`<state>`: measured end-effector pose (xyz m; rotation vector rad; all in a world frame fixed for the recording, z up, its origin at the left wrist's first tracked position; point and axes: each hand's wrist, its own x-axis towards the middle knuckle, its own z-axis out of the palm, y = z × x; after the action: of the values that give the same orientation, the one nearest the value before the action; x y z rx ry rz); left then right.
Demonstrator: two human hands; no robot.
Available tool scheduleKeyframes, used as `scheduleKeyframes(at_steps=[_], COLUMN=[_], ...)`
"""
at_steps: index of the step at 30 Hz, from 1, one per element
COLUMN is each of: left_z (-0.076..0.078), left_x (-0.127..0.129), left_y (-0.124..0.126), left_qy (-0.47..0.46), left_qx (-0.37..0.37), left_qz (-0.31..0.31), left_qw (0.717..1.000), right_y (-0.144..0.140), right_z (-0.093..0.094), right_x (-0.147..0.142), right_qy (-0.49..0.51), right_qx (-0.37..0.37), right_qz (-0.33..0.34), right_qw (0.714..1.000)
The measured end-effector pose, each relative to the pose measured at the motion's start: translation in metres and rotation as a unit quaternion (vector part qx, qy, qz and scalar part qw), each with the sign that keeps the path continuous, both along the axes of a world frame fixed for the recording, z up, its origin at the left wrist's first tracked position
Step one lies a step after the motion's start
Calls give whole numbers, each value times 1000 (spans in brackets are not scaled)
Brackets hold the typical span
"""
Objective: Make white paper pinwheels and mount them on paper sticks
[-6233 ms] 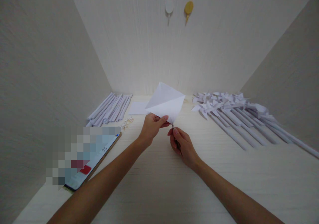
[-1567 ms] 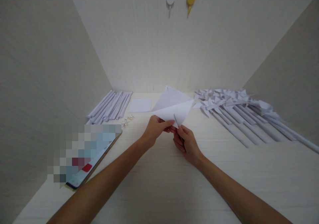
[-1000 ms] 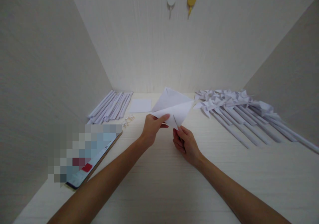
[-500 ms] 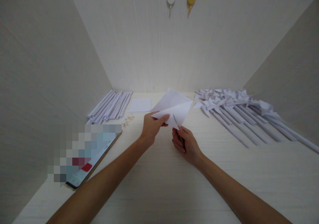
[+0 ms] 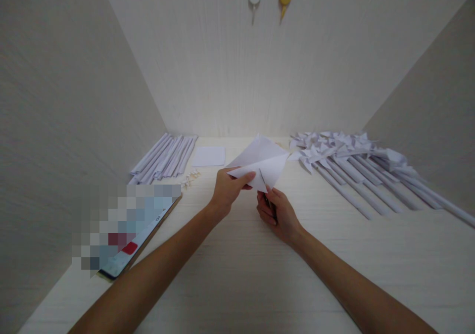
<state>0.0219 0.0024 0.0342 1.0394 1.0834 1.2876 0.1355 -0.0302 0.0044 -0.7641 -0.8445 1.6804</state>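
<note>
Nearest us on the pale wooden bench (image 5: 237,284), a phone (image 5: 137,242) lies at the left. Our right hand (image 5: 279,214) grips a thin blade (image 5: 261,179), cutting into the folded white paper triangle (image 5: 265,163) that our left hand (image 5: 227,189) pinches above the bench. Beyond lie rolled white paper sticks (image 5: 165,158), a white paper square (image 5: 209,156) and finished white paper pinwheels (image 5: 352,163)

no readable text, phone (image 5: 138,238) screen pixelated, its small digits illegible

The scissors (image 5: 262,181) have cut further into the folded paper (image 5: 265,162) since earlier.
</note>
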Motion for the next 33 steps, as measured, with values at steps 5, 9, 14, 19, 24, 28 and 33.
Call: scheduleKeyframes(at_steps=[5,9,14,19,24,28,33], left_z=[0,1,0,-1,-2,-3,-4], left_x=[0,1,1,2,3,3,3], left_y=[-1,-1,-1,-1,0,0,0], left_qy=[9,11,13,-7,-13,-19,-27], left_qx=[3,-1,-3,-11,-25,-29,-34], left_qz=[1,3,2,1,2,-3,-2], left_qw=[1000,1000,1000,1000,1000,999,999], right_y=[0,0,0,1,1,1,1], right_z=[1,1,1,1,0,-1,-1], right_x=[0,0,-1,0,-1,-1,-1], right_qy=[5,9,8,3,3,1,2], right_qx=[-4,-1,2,-4,0,5,2], right_qz=[8,7,7,7,4,5,-1], right_qw=[1000,1000,1000,1000,1000,1000,1000])
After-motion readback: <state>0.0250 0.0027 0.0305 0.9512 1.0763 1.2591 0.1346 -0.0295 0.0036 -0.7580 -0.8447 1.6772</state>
